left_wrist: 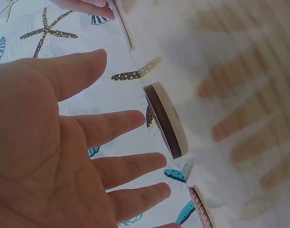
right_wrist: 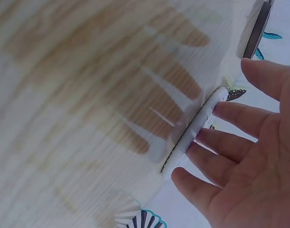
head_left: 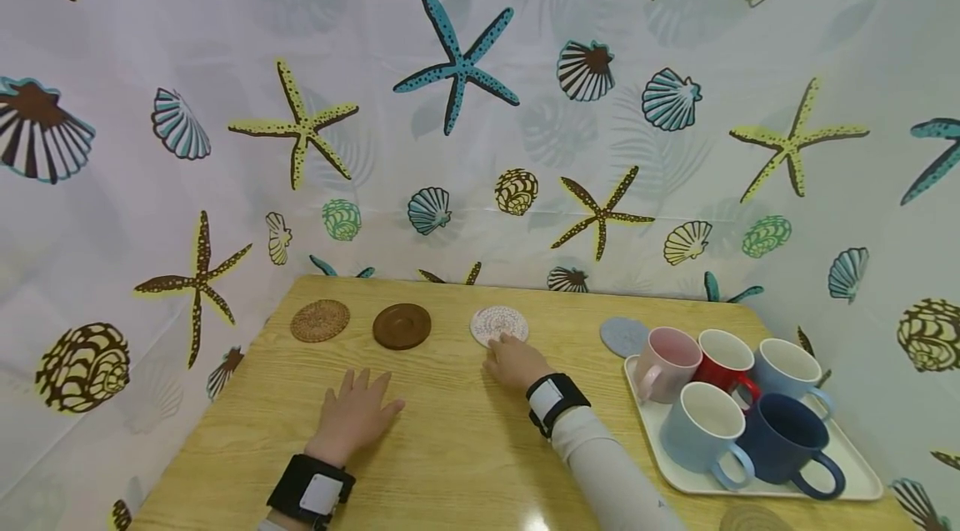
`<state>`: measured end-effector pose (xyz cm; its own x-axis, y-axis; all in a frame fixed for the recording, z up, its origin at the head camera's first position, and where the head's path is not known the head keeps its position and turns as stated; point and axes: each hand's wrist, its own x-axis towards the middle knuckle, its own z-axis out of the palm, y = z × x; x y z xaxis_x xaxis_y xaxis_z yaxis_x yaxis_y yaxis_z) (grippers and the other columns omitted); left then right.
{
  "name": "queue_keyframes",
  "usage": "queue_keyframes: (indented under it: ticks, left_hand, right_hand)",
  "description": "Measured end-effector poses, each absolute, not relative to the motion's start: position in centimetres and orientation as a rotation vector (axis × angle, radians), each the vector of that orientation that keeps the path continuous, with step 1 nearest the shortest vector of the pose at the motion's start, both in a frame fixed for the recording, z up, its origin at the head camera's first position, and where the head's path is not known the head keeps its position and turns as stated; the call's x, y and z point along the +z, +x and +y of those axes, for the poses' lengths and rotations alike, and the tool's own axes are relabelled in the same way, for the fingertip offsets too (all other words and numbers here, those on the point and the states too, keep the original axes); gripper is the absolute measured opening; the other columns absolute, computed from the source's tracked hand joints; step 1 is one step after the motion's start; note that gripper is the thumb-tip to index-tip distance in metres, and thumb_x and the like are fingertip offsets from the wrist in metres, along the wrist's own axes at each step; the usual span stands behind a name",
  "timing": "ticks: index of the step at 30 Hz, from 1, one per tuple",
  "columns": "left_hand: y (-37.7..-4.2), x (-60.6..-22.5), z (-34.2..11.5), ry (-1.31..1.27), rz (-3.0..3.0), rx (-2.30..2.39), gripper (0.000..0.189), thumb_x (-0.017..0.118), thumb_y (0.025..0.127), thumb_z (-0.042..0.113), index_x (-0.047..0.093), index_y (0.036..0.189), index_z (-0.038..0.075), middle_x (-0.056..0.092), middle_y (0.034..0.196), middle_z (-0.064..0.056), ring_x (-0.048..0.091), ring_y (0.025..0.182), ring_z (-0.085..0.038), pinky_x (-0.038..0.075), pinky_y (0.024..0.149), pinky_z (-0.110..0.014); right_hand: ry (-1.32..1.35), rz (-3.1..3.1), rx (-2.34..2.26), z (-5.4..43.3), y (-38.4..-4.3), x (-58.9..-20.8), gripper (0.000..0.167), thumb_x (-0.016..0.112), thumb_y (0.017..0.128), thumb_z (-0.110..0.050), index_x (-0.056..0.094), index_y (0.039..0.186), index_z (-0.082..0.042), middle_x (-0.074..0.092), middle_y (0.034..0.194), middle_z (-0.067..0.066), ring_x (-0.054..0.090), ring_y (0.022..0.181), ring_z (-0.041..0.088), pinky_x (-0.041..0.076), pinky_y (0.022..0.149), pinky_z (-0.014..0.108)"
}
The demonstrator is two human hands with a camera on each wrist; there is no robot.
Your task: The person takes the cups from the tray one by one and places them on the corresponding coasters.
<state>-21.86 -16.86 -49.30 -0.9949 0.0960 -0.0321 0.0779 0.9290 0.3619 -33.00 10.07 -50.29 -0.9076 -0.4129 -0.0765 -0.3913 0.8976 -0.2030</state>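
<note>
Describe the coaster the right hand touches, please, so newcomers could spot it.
Find the wooden table. Third from left along its far edge lies the speckled coaster, touched by the right hand. Unlike the brown coaster and bluish coaster beside it, it's whitish.

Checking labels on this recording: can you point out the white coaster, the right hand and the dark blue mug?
White coaster (head_left: 498, 321): head view, on its patterned top.
Right hand (head_left: 517, 363): head view, on the back of the hand.
Dark blue mug (head_left: 772, 456): head view, on its outer wall.

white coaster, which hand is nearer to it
Right: the right hand is at the near edge of the white coaster; the left hand is apart, to its left.
</note>
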Motion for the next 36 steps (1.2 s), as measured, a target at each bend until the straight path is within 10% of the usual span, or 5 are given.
queue_keyframes:
  ticks: [18, 36]
  left_hand:
    - [-21.8, -49.7, -16.5, 0.133, 3.013, 0.565, 0.056, 0.055, 0.097, 0.042, 0.049, 0.141, 0.008, 0.039, 0.147, -0.032, 0.025, 0.139, -0.057, 0.021, 0.104, -0.078]
    - [-21.5, -49.3, -16.2, 0.16, 2.997, 0.58, 0.057, 0.055, 0.097, 0.042, 0.049, 0.142, 0.008, 0.039, 0.147, -0.032, 0.024, 0.139, -0.057, 0.02, 0.104, -0.078]
  right_hand:
    - [-0.717, 3.096, -0.301, 13.6, -26.1, -45.3, 0.062, 0.056, 0.098, -0.04, 0.042, 0.146, -0.003, 0.037, 0.153, 0.022, 0.038, 0.141, 0.038, 0.037, 0.112, 0.052]
    - [-0.27, 3.426, -0.339, 28.3, -15.2, -40.3, 0.071, 0.059, 0.096, -0.037, 0.033, 0.149, 0.002, 0.031, 0.153, 0.03, 0.029, 0.142, 0.047, 0.028, 0.111, 0.064]
